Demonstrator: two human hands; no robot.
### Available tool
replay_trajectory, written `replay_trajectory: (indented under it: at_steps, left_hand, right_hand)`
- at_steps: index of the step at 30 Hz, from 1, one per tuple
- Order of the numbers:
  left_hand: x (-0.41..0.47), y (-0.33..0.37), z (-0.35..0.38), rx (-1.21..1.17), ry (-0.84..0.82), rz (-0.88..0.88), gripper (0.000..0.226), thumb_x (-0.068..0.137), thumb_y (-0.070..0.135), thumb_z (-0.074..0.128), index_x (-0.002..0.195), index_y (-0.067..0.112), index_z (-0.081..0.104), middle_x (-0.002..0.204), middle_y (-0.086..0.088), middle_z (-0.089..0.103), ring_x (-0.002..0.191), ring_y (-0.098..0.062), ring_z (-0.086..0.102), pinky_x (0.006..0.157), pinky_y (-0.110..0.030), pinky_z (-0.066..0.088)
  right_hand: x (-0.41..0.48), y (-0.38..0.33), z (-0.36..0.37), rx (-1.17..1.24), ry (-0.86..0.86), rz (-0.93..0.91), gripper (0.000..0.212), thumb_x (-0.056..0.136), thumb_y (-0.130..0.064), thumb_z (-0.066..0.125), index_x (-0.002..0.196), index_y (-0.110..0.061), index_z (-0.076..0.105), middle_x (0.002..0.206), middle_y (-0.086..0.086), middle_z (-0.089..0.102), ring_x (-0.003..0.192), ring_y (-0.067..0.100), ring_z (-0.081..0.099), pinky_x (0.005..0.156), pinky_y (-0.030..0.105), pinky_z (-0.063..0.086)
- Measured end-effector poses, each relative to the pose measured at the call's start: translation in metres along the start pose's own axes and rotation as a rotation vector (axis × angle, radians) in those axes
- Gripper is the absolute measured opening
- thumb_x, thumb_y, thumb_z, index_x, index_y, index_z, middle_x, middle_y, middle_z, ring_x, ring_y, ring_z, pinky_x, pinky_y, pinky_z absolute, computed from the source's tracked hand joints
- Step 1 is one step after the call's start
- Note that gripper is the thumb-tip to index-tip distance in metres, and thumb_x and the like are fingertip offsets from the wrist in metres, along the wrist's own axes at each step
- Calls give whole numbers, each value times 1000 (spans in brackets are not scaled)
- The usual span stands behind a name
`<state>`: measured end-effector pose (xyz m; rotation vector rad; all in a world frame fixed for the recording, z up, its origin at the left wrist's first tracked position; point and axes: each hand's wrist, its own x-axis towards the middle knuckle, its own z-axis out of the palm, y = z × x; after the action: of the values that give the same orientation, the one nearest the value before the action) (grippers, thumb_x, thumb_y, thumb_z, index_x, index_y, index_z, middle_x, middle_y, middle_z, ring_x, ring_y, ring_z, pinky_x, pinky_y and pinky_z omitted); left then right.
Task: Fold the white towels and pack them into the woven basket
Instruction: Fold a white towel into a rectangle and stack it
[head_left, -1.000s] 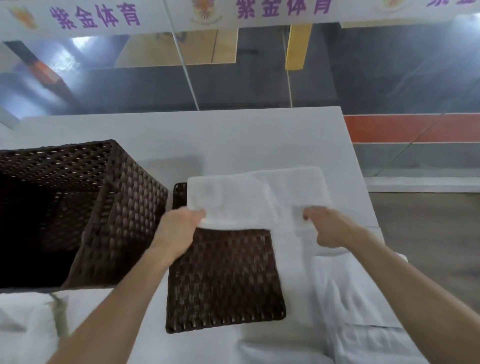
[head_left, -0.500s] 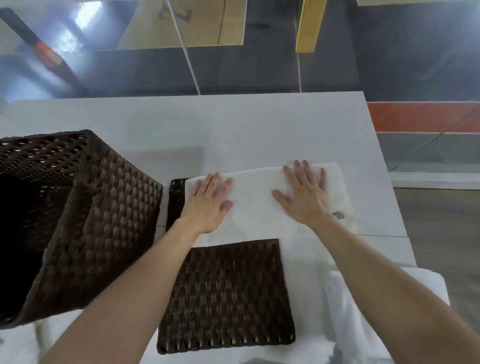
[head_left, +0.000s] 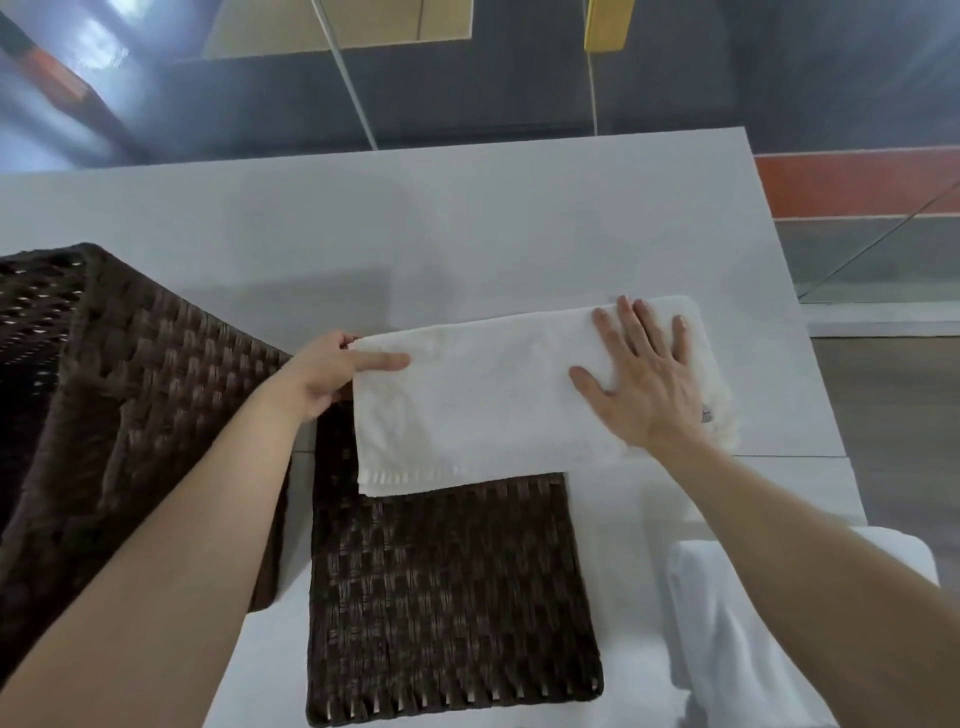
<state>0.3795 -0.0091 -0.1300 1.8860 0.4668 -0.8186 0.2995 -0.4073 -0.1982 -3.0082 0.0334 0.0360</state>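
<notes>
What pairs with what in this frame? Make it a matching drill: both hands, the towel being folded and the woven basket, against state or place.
Column A
1. left hand
2. right hand
3. white towel
4. woven basket

Column B
a. lies flat, fingers spread, on the towel's right end
b. stands at the left side of the table
c. pinches the towel's left edge
d. near edge lies over the flat woven panel

Pairs: 1-c, 2-a, 3-d, 4-b
</notes>
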Motion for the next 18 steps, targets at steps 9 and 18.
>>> replay_trajectory:
  at_steps: [9, 18]
  left_hand:
    - [-3, -5, 11, -254, 119, -57, 40, 98, 37, 79, 128, 10, 74, 122, -6, 81, 115, -28, 76, 102, -55, 59]
    - [-63, 25, 35, -31, 184, -17, 32, 88, 24, 88, 117, 15, 76, 102, 1, 84, 101, -24, 80, 89, -47, 65]
  right_hand:
    - [-2, 1, 2, 6, 26, 3, 81, 99, -77, 30, 168, -36, 18, 178, -1, 10, 165, 17, 1, 132, 56, 0]
    - [-4, 8, -1, 70, 66, -53, 63, 105, -58, 39, 159, -25, 36, 171, 11, 21, 163, 30, 10, 130, 59, 5]
